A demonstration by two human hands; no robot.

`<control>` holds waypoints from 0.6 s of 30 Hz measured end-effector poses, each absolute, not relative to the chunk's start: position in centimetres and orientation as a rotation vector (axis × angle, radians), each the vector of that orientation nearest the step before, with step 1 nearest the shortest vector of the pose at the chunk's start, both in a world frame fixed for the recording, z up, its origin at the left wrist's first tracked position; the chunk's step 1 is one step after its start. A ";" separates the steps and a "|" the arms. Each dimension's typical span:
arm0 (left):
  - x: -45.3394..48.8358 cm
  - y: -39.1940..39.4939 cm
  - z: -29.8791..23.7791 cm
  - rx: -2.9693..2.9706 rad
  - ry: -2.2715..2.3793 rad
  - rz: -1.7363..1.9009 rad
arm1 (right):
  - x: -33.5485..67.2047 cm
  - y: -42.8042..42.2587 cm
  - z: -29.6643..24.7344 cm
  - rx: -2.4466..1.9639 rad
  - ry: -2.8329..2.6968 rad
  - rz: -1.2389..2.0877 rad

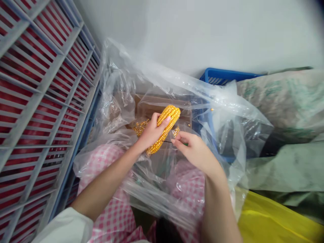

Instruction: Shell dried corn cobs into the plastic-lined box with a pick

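My left hand [153, 131] is wrapped round a yellow corn cob [170, 118], which is tilted with its upper end to the right. Most of the cob is covered in kernels. Beside it, my right hand [192, 146] is closed on a thin screwdriver [167, 141] with a dark shaft; only a bit of its green handle shows. The shaft points left towards the lower part of the cob; I cannot tell whether it touches. A few pale kernels [176, 131] are near my right fingertips. Loose kernels [140, 127] lie past my left hand in a clear plastic bag [118, 98].
The bag lines a cardboard box [152, 101] and spreads over my knees in pink checked cloth [108, 189]. Stacked grey-blue crates [54, 64] rise at the left. A blue basket [210, 76], a printed sack [283, 98] and a yellow sheet [273, 216] are at the right.
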State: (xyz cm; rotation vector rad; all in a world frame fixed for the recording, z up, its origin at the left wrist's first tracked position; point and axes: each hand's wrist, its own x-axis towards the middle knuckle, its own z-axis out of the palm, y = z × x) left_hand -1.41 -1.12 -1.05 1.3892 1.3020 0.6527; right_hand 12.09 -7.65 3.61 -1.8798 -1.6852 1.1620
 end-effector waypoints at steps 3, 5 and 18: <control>-1.4 -1.0 -0.8 1.298 1.222 0.643 | 12.8 -7.8 4.1 -1.793 -1.623 1.280; -1.4 -0.8 -0.6 1.225 1.228 0.675 | 12.4 -8.2 4.6 -1.830 -1.590 1.229; -1.5 0.0 -0.4 1.075 1.244 0.764 | 11.7 -8.9 5.6 -1.927 -1.574 1.019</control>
